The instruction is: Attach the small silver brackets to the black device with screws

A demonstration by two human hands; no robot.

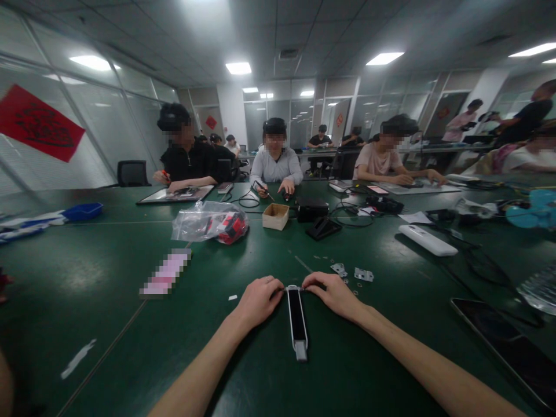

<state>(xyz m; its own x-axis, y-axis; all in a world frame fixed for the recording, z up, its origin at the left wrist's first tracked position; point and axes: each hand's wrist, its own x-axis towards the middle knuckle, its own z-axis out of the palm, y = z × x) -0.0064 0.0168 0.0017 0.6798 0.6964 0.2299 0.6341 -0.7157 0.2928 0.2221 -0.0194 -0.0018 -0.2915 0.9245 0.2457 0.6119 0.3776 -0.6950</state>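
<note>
A long, narrow frame with a pale rim and a black middle point(297, 315) lies on the green table in front of me, a light grey block point(301, 351) at its near end. My left hand point(260, 298) is closed in a pinch at the left of the frame's far end. From the other side, my right hand point(332, 292) pinches at the far right corner. Tiny dark parts show at both fingertips, too small to name. Beyond my right hand lie two small metal plates with holes point(364, 274) point(339, 269) and several little rings point(355, 293).
Farther across the green table point(243, 260) are a small open box point(275, 217), a plastic bag with red and black contents point(223, 223), and a white power bank-like block point(428, 240). A pixelated pink phone point(167, 273) lies left, a dark phone point(504, 347) right. Several people sit opposite.
</note>
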